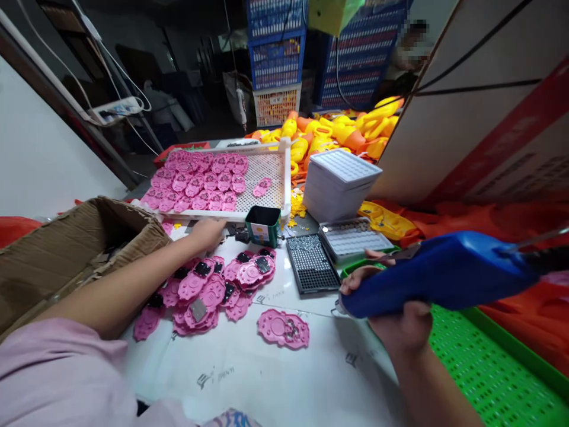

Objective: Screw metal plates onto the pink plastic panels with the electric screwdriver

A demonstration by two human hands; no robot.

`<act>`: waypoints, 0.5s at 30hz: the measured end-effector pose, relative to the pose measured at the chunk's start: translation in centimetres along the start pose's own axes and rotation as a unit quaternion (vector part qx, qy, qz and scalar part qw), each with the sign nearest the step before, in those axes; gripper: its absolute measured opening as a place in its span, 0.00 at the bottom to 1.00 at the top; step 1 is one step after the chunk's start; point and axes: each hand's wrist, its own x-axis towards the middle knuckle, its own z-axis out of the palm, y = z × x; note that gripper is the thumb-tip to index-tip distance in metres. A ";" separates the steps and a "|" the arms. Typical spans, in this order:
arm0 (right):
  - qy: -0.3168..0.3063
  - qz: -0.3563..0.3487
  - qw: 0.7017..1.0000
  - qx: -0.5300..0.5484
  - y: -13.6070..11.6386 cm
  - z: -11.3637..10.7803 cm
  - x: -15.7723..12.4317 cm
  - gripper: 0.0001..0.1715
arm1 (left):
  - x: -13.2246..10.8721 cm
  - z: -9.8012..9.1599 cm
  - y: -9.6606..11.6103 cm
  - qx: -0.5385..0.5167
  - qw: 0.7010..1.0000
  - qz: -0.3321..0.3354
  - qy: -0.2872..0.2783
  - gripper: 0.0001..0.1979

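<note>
My right hand (404, 326) is wrapped round a blue electric screwdriver (444, 270), held sideways with its nose to the left and its cord at the right. My left hand (210, 233) reaches to the front edge of the white perforated tray (285, 178); its fingertips are hidden, so I cannot tell what they hold. A single pink plastic plate (283, 328) with small metal parts on it lies on the white table. Below my left hand sits a heap of pink plates with dark screens (204, 290). Pink pieces (195, 184) fill most of the tray.
A dark green tin (263, 226) stands beside a black grid tray (312, 264) of small metal parts. Behind are stacked white trays (340, 184) and yellow-orange plastic pieces (338, 131). A cardboard box (80, 249) borders the left, a green basket (493, 362) the right.
</note>
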 end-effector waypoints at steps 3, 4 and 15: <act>0.011 0.000 1.000 -0.009 0.0 0.0 0.0 0.37 | -0.3 -0.7 0.1 0.017 1.000 0.000 0.016 0.18; 0.015 -0.001 1.000 -0.011 -0.1 0.0 0.0 0.38 | -0.5 -1.1 0.1 0.020 1.000 0.003 0.024 0.17; 0.028 -0.037 0.998 -0.035 0.1 -0.1 0.2 0.40 | -10.5 -2.2 5.6 -0.179 0.923 0.250 0.232 0.14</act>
